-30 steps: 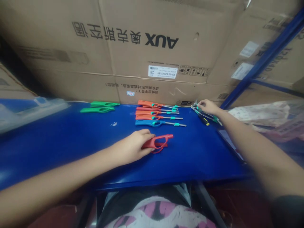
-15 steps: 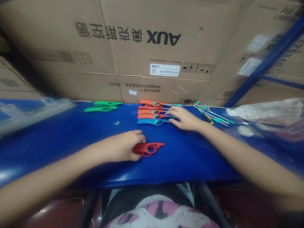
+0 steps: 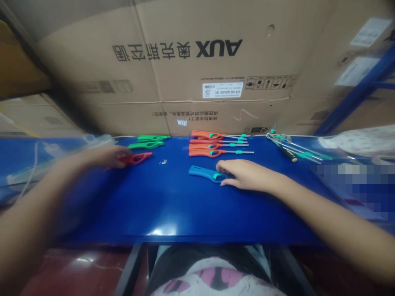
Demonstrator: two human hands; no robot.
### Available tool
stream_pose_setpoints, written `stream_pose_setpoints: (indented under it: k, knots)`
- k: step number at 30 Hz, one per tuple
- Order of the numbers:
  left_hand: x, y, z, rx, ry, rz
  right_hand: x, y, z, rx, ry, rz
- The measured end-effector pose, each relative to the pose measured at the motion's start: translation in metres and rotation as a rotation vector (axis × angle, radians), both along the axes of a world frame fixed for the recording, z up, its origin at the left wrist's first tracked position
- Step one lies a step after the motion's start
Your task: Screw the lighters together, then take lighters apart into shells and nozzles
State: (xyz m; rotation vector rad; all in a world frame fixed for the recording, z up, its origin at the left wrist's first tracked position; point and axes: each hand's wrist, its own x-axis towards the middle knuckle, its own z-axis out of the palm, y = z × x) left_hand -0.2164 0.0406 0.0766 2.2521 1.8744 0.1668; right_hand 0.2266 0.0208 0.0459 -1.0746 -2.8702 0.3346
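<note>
My left hand (image 3: pixel 106 157), blurred by motion, is closed on the rear of a red lighter casing (image 3: pixel 138 158) at the left of the table. That casing shows no metal tube. Just beyond it lie two green casings (image 3: pixel 148 145), also without tubes. My right hand (image 3: pixel 243 173) grips a blue gas lighter (image 3: pixel 203 172) around its front part, thumb and fingers near the turquoise trigger; its tube is hidden by the hand. Behind it several orange and red gas lighters (image 3: pixel 205 152) lie in a row, metal tubes pointing right.
A large cardboard box (image 3: pixel 173 82) stands along the back of the blue table (image 3: pixel 148 205). Loose metal tubes with turquoise parts (image 3: pixel 296 148) and a black-yellow tool (image 3: pixel 290 155) lie at the right, near a white bag (image 3: pixel 354 142). A translucent container (image 3: pixel 98 142) sits at left.
My left hand has carried the red casing left and away from me, beside the green ones. My right hand has drawn the blue lighter out of the row, toward me.
</note>
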Motion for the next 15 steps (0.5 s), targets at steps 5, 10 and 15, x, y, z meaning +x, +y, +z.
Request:
stream_pose_setpoints:
  k: [5, 10, 15]
  knots:
    - [0.012, 0.027, 0.004, -0.004, 0.135, -0.133, 0.009, -0.002, 0.003, -0.054, 0.029, -0.027]
    - [0.031, 0.05, -0.001, 0.063, 0.222, -0.109, 0.016, -0.005, 0.004, -0.012, 0.005, 0.03]
    - [0.102, 0.024, -0.012, 0.144, 0.027, -0.375, 0.009, -0.01, -0.003, -0.072, 0.035, -0.023]
